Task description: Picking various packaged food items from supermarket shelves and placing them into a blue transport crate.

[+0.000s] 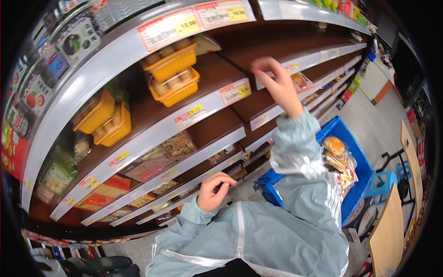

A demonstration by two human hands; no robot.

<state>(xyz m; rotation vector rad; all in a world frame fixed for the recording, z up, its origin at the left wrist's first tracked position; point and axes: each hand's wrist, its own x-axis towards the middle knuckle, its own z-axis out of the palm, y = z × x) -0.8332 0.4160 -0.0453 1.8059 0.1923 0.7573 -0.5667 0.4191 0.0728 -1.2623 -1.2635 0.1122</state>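
My right hand (pixel 277 85) is raised before the store shelves, empty, with thumb and fingers apart and a little blurred. Lower down, in front of my jacket, my left hand (pixel 214 190) hovers with its fingers loosely curled and nothing visible in it. Two stacked yellow plastic trays of round food (pixel 174 86) stand on a brown shelf, left of my right hand. Farther left are more yellow trays (pixel 112 126) and a green food bag (pixel 60 173). A flat clear package (pixel 301 81) lies just behind my right hand. Wrapped buns (pixel 335 145) lie in a blue plastic crate (pixel 361 166) beside my right arm.
Price-tag rails (pixel 207 112) edge the shelves. Lower shelves hold flat packages, among them a red one (pixel 104 197). A blue stool (pixel 380 185) and wooden boards (pixel 389 232) stand at the right. At the lower left, another person's legs (pixel 100 266) show.
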